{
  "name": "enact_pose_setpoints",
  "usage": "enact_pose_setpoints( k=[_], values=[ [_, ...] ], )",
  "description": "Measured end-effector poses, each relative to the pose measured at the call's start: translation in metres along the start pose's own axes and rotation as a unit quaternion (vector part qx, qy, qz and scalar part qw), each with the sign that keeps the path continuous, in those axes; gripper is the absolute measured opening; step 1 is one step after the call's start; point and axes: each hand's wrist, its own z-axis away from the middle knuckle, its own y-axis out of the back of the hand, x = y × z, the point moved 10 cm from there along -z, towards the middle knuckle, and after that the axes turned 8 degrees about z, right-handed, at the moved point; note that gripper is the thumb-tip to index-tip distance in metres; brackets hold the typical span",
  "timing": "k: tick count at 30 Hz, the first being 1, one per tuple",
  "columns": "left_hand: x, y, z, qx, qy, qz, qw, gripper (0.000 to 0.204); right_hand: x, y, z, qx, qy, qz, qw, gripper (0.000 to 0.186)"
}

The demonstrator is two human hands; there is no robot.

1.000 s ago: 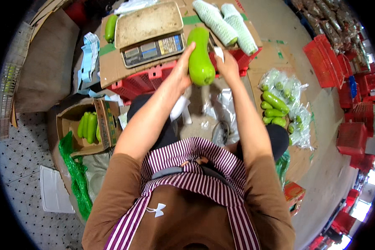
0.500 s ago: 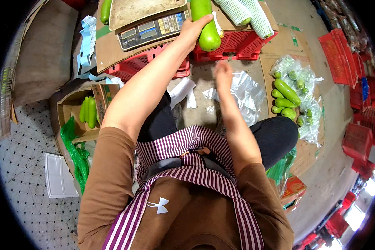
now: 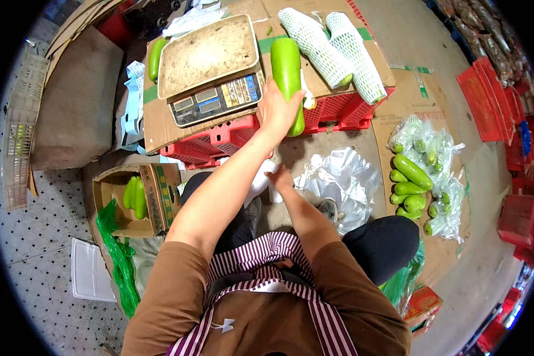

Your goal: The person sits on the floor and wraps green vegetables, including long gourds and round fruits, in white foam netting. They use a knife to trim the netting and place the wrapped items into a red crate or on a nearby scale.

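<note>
A long green gourd [image 3: 286, 66] lies over the front edge of the cardboard-topped crate, its near end jutting out. My left hand [image 3: 277, 110] is wrapped round its near half, thumb on the right. Below it, between my knees, my right hand [image 3: 282, 178] reaches to a soft white piece [image 3: 258, 180]; its fingers look curled at that piece's edge, but what they grip is partly hidden. Right of the gourd are two gourds in white foam netting [image 3: 314, 47]. To its left stands a scale [image 3: 210, 56] with a stained tray and keypad.
Crumpled clear plastic [image 3: 341, 184] lies on the floor ahead of my right knee. Green gourds [image 3: 412, 172], some bagged, rest on cardboard at right. At left are an open box [image 3: 115, 184] with gourds and green plastic [image 3: 120, 261]. Red crates [image 3: 210, 142] support the work surface.
The view has tilted up, showing more of the work surface. My right hand has gone left, from near the clear plastic to the white piece. My left hand keeps hold of the gourd.
</note>
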Motion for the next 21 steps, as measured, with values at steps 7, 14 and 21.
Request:
enact_pose_setpoints(
  k=[7, 14, 21],
  values=[
    [0.015, 0.011, -0.001, 0.015, -0.106, -0.048, 0.993, 0.087, 0.005, 0.016, 0.008, 0.107, 0.058, -0.161, 0.979, 0.030],
    [0.047, 0.044, 0.017, 0.026, -0.152, -0.085, 0.984, 0.056, 0.037, 0.128, 0.078, 0.230, 0.017, -0.515, 0.826, 0.024],
    [0.038, -0.002, 0.132, -0.313, -0.052, 0.281, 0.906, 0.030, -0.043, 0.307, 0.233, 0.423, 0.286, -0.362, 0.780, 0.020]
  ],
)
